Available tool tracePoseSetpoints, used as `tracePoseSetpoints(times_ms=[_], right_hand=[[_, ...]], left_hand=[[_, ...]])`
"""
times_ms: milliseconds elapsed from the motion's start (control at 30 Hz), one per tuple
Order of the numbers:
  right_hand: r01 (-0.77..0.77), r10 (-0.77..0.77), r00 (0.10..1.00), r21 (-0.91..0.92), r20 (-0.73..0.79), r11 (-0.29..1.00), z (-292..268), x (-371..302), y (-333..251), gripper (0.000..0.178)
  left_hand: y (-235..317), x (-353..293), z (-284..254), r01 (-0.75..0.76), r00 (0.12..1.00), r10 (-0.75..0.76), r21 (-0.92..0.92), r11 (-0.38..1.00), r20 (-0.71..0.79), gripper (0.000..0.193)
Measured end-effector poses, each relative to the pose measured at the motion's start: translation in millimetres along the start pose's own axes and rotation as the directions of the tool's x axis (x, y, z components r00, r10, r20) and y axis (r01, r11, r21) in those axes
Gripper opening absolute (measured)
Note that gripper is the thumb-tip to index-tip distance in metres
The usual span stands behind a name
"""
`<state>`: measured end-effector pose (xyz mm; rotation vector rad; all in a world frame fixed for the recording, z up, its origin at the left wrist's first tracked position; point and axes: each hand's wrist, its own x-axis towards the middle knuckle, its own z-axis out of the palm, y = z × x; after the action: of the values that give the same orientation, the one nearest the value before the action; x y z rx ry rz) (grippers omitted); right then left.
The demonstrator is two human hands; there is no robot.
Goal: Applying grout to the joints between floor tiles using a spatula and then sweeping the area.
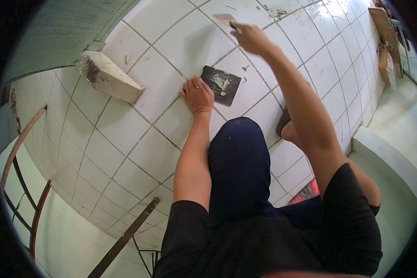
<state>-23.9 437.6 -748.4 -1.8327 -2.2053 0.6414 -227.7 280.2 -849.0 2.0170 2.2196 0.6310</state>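
My right hand (254,39) is stretched far forward over the tiles, its fingers closed round the dark handle of a putty knife. The flat blade of the putty knife (224,19) points left and is smeared by motion. Low on the floor, my left hand (199,95) has its fingers bent over the left edge of a thin black square plate (228,97). Pale greenish-white lumps of putty (222,84) lie on that plate. Part of the plate's left edge is hidden under my fingers.
White floor tiles (167,37) carry scattered putty crumbs (245,67) and stains. A chipped pale block (109,76) stands left, beside a green panel (51,41). Metal bars (125,236) rise lower left; a cardboard box (383,65) sits far right near a raised ledge (389,157).
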Motion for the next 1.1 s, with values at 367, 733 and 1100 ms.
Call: tracePoseSetpoints(times_ms=[367, 733, 1100], right_hand=[[0.061, -0.034, 0.971, -0.109, 0.236, 0.992, 74, -239, -10, 0.066], [0.041, 0.082, 0.862, -0.231, 0.5, 0.972, 42, -280, 9, 0.07], [-0.502, 0.275, 0.855, 0.568, 0.44, 0.652, 56, -218, -11, 0.029]], left_hand=[[-9, 0, -7, 0.023, 0.999, -0.023, 0.007, 1.0, 0.03, 0.018], [-14, -5, -1, 0.001, 1.0, -0.001, 0.023, 1.0, -0.018, 0.02], [-8, -1, -4, 0.013, 1.0, -0.013, -0.01, 1.0, -0.002, 0.021]])
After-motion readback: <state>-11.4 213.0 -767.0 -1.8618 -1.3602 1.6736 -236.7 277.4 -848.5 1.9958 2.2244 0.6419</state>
